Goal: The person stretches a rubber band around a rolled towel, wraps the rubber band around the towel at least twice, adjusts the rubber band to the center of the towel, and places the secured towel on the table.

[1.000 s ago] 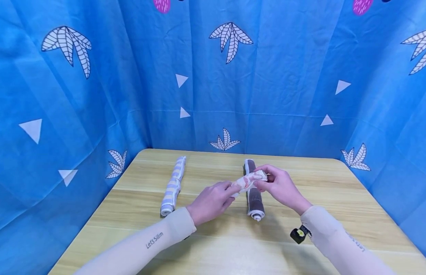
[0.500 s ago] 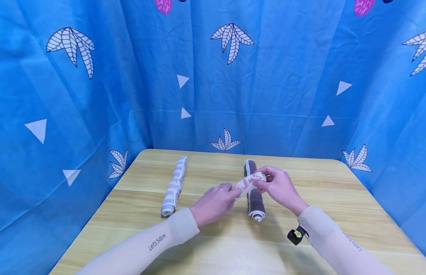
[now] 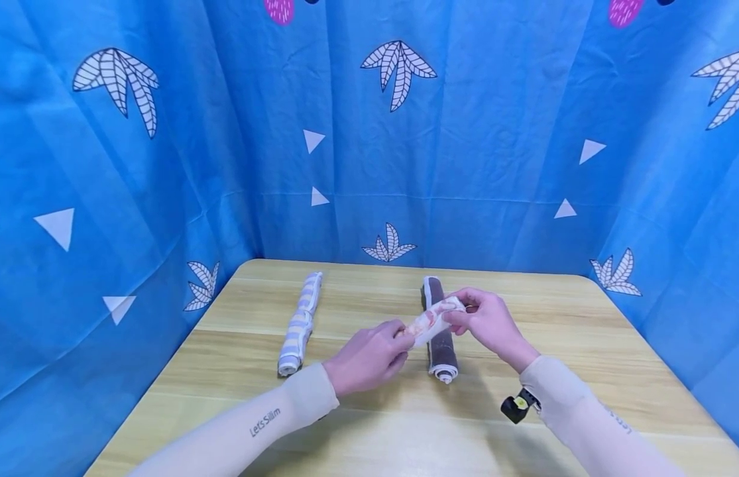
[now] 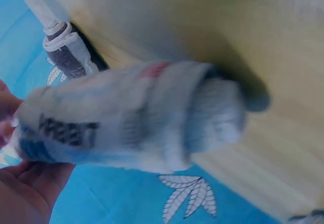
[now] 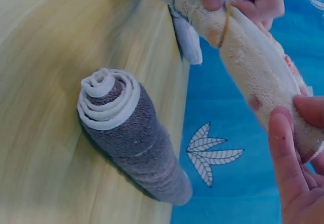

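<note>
A small rolled towel (image 3: 430,322), white with a pinkish-red print, is held in the air above the table. My left hand (image 3: 366,358) grips its near-left end, and my right hand (image 3: 487,323) pinches its far-right end between thumb and fingers. A thin yellowish rubber band (image 5: 225,27) circles the roll beside the left fingers in the right wrist view. Dark lettering shows on the towel (image 4: 121,118) in the left wrist view, which is blurred. Beneath the held roll lies a dark grey-brown rolled towel (image 3: 443,351) with white edging.
Left of my hands, a rolled towel with lilac, white and pale yellow stripes (image 3: 300,324) lies lengthwise on the wooden table (image 3: 393,437). A blue leaf-patterned curtain (image 3: 494,132) encloses the back and sides. A small black camera (image 3: 515,409) is strapped to my right wrist.
Both hands stay on the rolled towel in nearly the same place. The towel has turned slightly, and my left fingers have shifted a little along its end.
</note>
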`<control>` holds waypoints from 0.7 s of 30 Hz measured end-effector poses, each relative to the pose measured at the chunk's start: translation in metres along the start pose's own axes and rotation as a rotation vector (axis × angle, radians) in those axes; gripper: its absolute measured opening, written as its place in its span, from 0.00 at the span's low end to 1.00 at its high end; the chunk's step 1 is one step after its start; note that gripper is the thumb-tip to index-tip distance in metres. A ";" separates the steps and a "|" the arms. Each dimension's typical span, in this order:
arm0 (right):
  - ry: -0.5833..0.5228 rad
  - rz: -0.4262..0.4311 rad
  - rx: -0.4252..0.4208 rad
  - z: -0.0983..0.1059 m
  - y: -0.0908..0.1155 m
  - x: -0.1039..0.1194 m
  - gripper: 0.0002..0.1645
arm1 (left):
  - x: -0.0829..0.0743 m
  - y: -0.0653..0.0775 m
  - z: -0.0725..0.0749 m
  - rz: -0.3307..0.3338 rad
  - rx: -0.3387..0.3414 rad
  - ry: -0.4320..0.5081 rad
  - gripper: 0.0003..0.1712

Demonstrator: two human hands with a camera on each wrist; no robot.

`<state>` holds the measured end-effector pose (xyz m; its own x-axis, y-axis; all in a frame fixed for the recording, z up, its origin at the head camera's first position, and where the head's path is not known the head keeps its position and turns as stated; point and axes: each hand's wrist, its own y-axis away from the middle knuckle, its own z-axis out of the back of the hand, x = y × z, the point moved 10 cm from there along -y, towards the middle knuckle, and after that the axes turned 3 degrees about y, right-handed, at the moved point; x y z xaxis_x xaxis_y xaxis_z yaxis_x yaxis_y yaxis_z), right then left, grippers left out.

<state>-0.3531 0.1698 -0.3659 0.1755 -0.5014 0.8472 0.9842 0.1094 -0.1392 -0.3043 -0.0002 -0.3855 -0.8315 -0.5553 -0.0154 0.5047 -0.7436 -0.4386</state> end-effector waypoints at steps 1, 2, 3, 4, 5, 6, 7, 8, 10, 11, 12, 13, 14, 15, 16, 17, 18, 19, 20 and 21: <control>-0.006 0.002 0.005 0.000 0.001 0.001 0.22 | 0.003 0.000 0.001 0.026 -0.001 0.024 0.09; -0.008 0.004 0.008 0.000 0.001 0.003 0.22 | 0.006 -0.001 0.001 0.055 0.001 0.054 0.10; -0.011 0.008 0.011 0.000 0.002 0.004 0.23 | 0.009 -0.001 0.000 0.088 0.006 0.086 0.12; -0.011 0.011 0.014 0.000 0.003 0.005 0.23 | 0.013 -0.001 0.000 0.122 0.012 0.120 0.13; -0.010 0.015 0.018 -0.001 0.004 0.006 0.24 | 0.016 -0.001 -0.001 0.154 0.018 0.163 0.14; -0.009 0.019 0.023 -0.001 0.004 0.006 0.24 | 0.019 -0.001 -0.001 0.183 0.022 0.208 0.14; -0.008 0.024 0.027 -0.002 0.004 0.007 0.25 | 0.022 -0.001 -0.001 0.211 0.026 0.265 0.15; -0.005 0.029 0.028 -0.002 0.005 0.007 0.26 | 0.025 -0.001 -0.002 0.237 0.031 0.319 0.15; -0.019 0.042 0.033 -0.003 0.004 0.007 0.26 | 0.030 0.000 -0.003 0.283 0.044 0.433 0.15; -0.030 0.054 0.037 -0.003 0.004 0.007 0.27 | 0.032 0.000 -0.004 0.301 0.051 0.489 0.15; -0.041 0.072 0.044 -0.003 0.004 0.008 0.27 | 0.034 0.000 -0.005 0.318 0.056 0.532 0.15; -0.054 0.091 0.051 -0.004 0.004 0.008 0.26 | 0.035 0.000 -0.005 0.331 0.062 0.573 0.15; -0.070 0.114 0.063 -0.004 0.004 0.010 0.26 | 0.037 0.001 -0.006 0.343 0.066 0.610 0.15; -0.092 0.140 0.078 -0.005 0.003 0.011 0.26 | 0.038 0.001 -0.007 0.351 0.067 0.644 0.15; -0.111 0.165 0.095 -0.005 0.004 0.013 0.27 | 0.039 0.001 -0.007 0.357 0.065 0.673 0.15; -0.130 0.190 0.114 -0.006 0.004 0.015 0.29 | 0.041 0.001 -0.007 0.364 0.065 0.696 0.16; -0.147 0.208 0.133 -0.007 0.004 0.016 0.31 | 0.042 0.001 -0.008 0.370 0.066 0.720 0.16; -0.162 0.227 0.153 -0.007 0.005 0.017 0.33 | 0.042 0.002 -0.009 0.373 0.068 0.749 0.16; -0.172 0.245 0.173 -0.008 0.006 0.019 0.35 | 0.043 0.002 -0.009 0.378 0.071 0.780 0.16; -0.177 0.258 0.194 -0.009 0.007 0.020 0.36 | 0.044 0.002 -0.010 0.384 0.077 0.807 0.16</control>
<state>-0.3420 0.1525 -0.3544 0.3943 -0.2816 0.8748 0.8824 0.3819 -0.2748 -0.3418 -0.0223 -0.3964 -0.4972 -0.3616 -0.7887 0.7718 -0.5997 -0.2116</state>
